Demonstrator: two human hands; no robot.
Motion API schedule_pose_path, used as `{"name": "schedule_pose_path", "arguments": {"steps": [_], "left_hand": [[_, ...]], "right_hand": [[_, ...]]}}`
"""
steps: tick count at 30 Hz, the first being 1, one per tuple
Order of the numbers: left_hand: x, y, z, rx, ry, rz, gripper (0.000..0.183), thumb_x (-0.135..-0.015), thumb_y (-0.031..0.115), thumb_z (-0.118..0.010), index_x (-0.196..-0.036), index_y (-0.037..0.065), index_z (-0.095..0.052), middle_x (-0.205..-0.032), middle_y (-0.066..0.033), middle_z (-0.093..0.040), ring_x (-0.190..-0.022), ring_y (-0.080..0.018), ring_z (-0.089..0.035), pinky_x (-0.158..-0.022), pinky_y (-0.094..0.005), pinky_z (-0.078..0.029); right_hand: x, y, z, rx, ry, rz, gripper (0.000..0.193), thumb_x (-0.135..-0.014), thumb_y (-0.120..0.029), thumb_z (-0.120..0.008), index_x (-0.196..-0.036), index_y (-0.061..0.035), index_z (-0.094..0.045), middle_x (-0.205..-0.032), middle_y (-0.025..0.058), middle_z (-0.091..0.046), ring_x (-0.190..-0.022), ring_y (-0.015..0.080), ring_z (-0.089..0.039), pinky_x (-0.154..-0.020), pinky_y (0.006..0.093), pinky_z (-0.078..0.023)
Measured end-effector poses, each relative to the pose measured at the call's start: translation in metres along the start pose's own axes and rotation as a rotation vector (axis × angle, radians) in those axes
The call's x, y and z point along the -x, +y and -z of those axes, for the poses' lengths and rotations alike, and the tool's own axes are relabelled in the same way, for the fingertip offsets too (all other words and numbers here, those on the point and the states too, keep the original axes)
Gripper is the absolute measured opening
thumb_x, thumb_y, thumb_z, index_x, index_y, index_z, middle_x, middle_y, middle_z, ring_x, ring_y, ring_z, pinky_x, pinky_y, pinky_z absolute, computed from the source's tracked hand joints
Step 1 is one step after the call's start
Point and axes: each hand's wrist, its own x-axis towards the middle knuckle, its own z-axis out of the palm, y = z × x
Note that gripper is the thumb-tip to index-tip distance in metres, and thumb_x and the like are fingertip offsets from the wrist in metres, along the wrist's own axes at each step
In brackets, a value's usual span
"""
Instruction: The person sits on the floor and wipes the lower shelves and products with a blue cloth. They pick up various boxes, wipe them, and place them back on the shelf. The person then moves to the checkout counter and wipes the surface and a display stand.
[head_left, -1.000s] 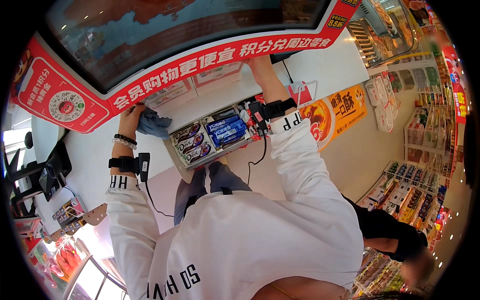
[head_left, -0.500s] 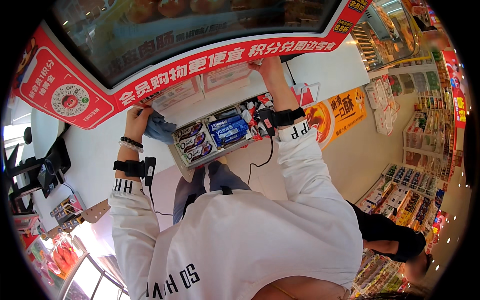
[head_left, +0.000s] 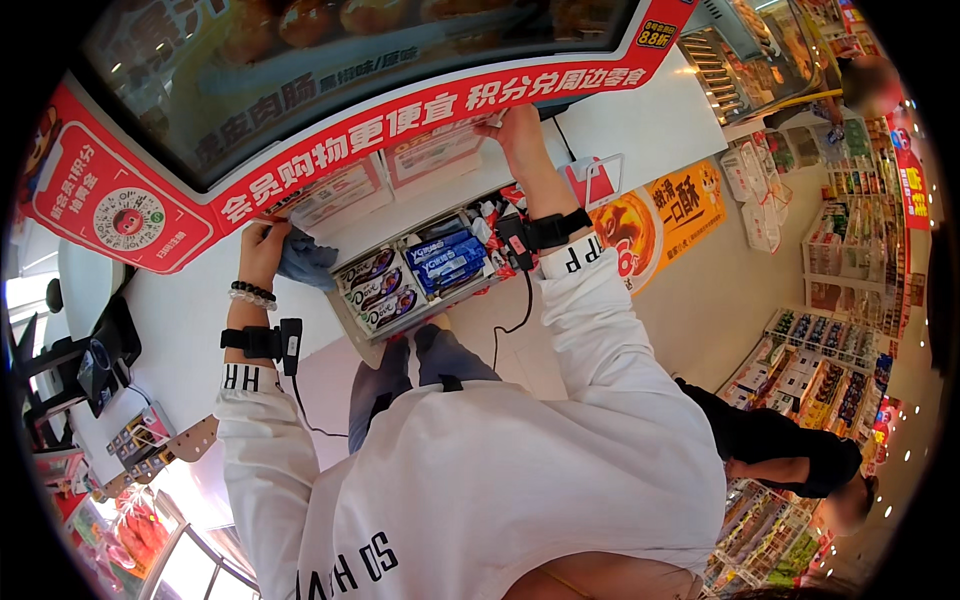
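My left hand (head_left: 264,250) is curled at the lower left edge of a large red-framed display screen (head_left: 350,148), its fingertips partly hidden. A crumpled blue-grey cloth (head_left: 306,258) lies beside it. Farther right, my right hand (head_left: 522,140) reaches up to the same lower edge, fingers bent beside the right end of a pink-and-white card (head_left: 435,160). Another such card (head_left: 345,192) stands left of it, beneath the screen. What either hand grips cannot be made out. Below, between my arms, sits a grey tray (head_left: 352,335) holding chocolate boxes (head_left: 378,290) and blue packets (head_left: 447,262).
A white counter (head_left: 180,330) runs under all this. To the right are an orange poster (head_left: 665,222), a wire rack (head_left: 752,195) and a glass food warmer (head_left: 760,60). A person in black (head_left: 790,450) stands by the shelves at lower right. Black equipment (head_left: 95,340) stands at left.
The whole view has shifted slightly, so the screen sits farther left. Both hands stay along its lower edge. The person in black has shifted a little.
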Motion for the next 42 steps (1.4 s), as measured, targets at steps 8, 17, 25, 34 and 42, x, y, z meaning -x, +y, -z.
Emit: {"name": "schedule_pose_path", "arguments": {"steps": [8, 17, 25, 34, 42], "left_hand": [[0.002, -0.001, -0.004, 0.036, 0.037, 0.03, 0.014, -0.083, 0.008, -0.06, -0.089, -0.003, -0.066, -0.082, -0.0044, -0.066, -0.073, -0.0109, -0.058, -0.066, -0.0242, -0.045], [0.005, -0.002, -0.006, 0.022, 0.066, -0.022, 0.015, -0.082, 0.008, -0.06, -0.091, -0.003, -0.065, -0.081, -0.0042, -0.065, -0.072, -0.0106, -0.058, -0.065, -0.0238, -0.045], [0.016, -0.003, -0.01, 0.022, 0.003, 0.028, 0.032, -0.08, 0.008, -0.061, -0.111, -0.001, -0.059, -0.082, -0.0081, -0.066, -0.072, -0.011, -0.06, -0.064, -0.0249, -0.047], [0.013, -0.037, -0.019, -0.104, -0.021, -0.04, 0.03, -0.088, 0.013, -0.062, -0.115, 0.0, -0.06, -0.09, -0.0065, -0.067, -0.078, -0.0102, -0.059, -0.069, -0.0245, -0.047], [0.013, -0.041, -0.031, -0.17, 0.042, -0.097, 0.028, -0.089, 0.016, -0.061, -0.111, -0.001, -0.06, -0.091, -0.0079, -0.067, -0.081, -0.0122, -0.058, -0.073, -0.0262, -0.046]], "right_hand": [[-0.001, 0.002, 0.001, -0.031, -0.007, 0.019, 0.032, -0.096, -0.036, -0.041, -0.094, -0.0075, -0.055, -0.088, 0.0059, -0.057, -0.088, 0.018, -0.057, -0.076, 0.036, -0.052], [0.0, -0.003, -0.003, -0.034, -0.049, -0.024, 0.037, -0.096, -0.041, -0.041, -0.11, -0.0095, -0.053, -0.102, 0.0072, -0.055, -0.1, 0.0188, -0.053, -0.081, 0.0373, -0.051], [0.008, 0.001, 0.008, 0.139, 0.004, -0.01, 0.052, -0.092, -0.051, -0.042, -0.122, -0.0094, -0.05, -0.127, 0.007, -0.048, -0.121, 0.0209, -0.044, -0.09, 0.0402, -0.045], [0.019, 0.046, 0.001, 0.002, 0.115, -0.1, 0.052, -0.096, -0.044, -0.044, -0.128, -0.0021, -0.047, -0.123, 0.0089, -0.053, -0.113, 0.0161, -0.045, -0.098, 0.0325, -0.033], [0.002, 0.069, 0.0, -0.195, 0.056, -0.085, 0.064, -0.097, -0.055, -0.031, -0.129, -0.0016, -0.046, -0.128, 0.0111, -0.052, -0.114, 0.0181, -0.046, -0.099, 0.0338, -0.034]]}}
